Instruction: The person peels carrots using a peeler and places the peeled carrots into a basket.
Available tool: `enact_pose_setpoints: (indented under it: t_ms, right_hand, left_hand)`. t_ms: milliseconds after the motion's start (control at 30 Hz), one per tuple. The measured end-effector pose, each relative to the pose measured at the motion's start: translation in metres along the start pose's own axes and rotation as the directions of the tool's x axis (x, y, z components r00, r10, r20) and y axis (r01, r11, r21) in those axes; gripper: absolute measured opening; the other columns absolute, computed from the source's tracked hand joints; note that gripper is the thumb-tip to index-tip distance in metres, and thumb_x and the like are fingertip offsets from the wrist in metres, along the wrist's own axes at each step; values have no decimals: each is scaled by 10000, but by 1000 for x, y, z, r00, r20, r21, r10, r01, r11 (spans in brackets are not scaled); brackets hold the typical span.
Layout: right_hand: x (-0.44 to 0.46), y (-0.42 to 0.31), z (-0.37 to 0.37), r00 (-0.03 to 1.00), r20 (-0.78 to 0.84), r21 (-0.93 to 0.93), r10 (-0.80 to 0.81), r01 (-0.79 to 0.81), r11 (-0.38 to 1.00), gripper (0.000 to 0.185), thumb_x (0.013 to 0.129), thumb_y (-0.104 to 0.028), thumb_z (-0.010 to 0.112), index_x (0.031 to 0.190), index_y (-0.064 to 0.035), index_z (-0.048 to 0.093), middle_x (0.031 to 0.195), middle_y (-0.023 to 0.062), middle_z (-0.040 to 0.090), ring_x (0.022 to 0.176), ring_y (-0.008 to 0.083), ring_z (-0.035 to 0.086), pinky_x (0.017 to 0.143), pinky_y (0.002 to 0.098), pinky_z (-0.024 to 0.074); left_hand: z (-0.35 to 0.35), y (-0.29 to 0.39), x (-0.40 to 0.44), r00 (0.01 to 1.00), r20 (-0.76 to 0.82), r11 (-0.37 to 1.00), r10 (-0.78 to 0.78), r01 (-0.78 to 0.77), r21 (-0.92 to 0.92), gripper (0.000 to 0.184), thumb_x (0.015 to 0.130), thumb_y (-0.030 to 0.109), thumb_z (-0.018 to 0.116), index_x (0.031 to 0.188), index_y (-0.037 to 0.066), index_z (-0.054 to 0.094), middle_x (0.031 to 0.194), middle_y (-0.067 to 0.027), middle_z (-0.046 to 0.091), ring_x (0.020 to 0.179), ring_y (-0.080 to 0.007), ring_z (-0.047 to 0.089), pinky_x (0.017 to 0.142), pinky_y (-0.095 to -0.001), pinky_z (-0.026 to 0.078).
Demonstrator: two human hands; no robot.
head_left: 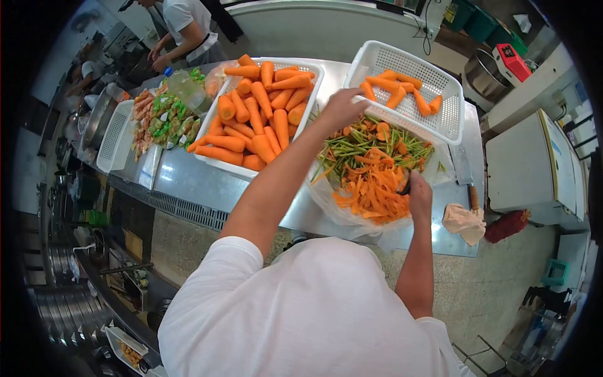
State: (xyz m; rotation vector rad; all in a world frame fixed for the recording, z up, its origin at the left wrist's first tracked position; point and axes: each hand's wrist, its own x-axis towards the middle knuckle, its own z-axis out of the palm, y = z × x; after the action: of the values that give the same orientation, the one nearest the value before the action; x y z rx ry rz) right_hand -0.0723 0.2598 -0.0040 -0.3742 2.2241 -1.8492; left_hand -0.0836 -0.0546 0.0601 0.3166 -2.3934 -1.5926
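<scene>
My left hand (342,108) reaches to the near left edge of a white basket (408,56) that holds several peeled carrots (396,81); its fingers are partly hidden and small in view. In my right hand (420,196) is a dark peeler (407,186), at the right of a heap of orange peelings (370,191). Green stem trimmings (358,143) and carrot tops lie behind the peelings, on a clear plastic sheet (326,196). To the left, a second white basket (318,72) is piled with whole carrots (254,113).
A knife (461,164) and a cloth (463,221) lie at the table's right. Bags of green and pinkish food (169,116) and a white tray (115,141) stand at the left. A person in white (185,28) works behind.
</scene>
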Motion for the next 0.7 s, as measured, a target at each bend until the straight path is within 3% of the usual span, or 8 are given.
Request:
enact_pose_setpoints:
  t_ms: [67,133,233,300,333,533,600,700]
  right_hand:
    - [-11,-12,-17,1000,10,-30,13,-12,999,384,1047,-367,542,927,-3,559,826,16,553,778,111,475,727,287,436]
    - [-13,-8,-32,1000,13,-62,21,-21,998,341,1046,-351,547,1007,-12,554,883,25,557,820,115,483,763,286,441]
    - [-16,6,-44,999,29,-172,43,-38,984,354,1005,-334,613,1122,-13,520,939,38,586,866,130,520,798,307,457]
    - [-18,-1,-35,999,38,-199,18,-10,980,359,984,-323,643,1125,-15,524,951,46,603,866,132,536,800,309,465]
    - [-18,-4,-30,999,47,-222,-18,28,975,368,964,-312,673,1129,-17,527,963,53,621,865,133,551,803,311,473]
    - [-6,-13,-1,994,107,-232,2,23,972,379,904,-257,723,1143,-19,550,913,53,648,817,142,583,758,310,486]
    - [-7,-28,2,986,163,-304,43,9,953,337,901,-235,716,1113,-22,564,907,50,642,811,137,577,748,307,481]
    - [-8,-34,2,983,185,-287,-14,68,955,298,903,-200,697,1107,-20,575,906,37,628,806,130,573,745,303,479]
  left_hand:
    - [-44,-67,-2,912,-202,709,356,-123,694,429,881,336,711,1221,76,679,1215,-183,609,1236,-325,521,1071,-491,411]
    - [-110,-41,-33,941,-303,524,153,183,832,557,809,459,747,1246,121,674,1344,-207,572,1248,-356,508,1054,-526,417]
    - [-185,-77,-63,768,-592,275,243,531,801,603,784,487,763,1232,92,683,1340,-235,564,1293,-414,506,1032,-519,460]
    - [-237,-114,-68,779,-605,445,-165,606,659,629,788,467,766,1263,69,658,1331,-254,580,1234,-443,567,984,-508,506]
    - [-250,-123,-74,786,-594,447,-171,599,664,629,788,467,766,1263,69,658,1331,-254,580,1234,-443,567,984,-508,506]
    - [-268,-84,-92,840,-543,642,-13,423,639,529,785,363,765,1182,26,671,1113,-238,681,1061,-387,669,959,-466,520]
    - [-270,-60,-104,836,-467,796,288,62,602,530,804,272,797,1242,36,613,1149,-207,644,1054,-332,671,914,-434,536]
    - [-248,-1,-125,719,-626,952,302,-194,236,571,840,190,814,1321,79,527,1231,-149,582,1068,-279,657,926,-367,545]
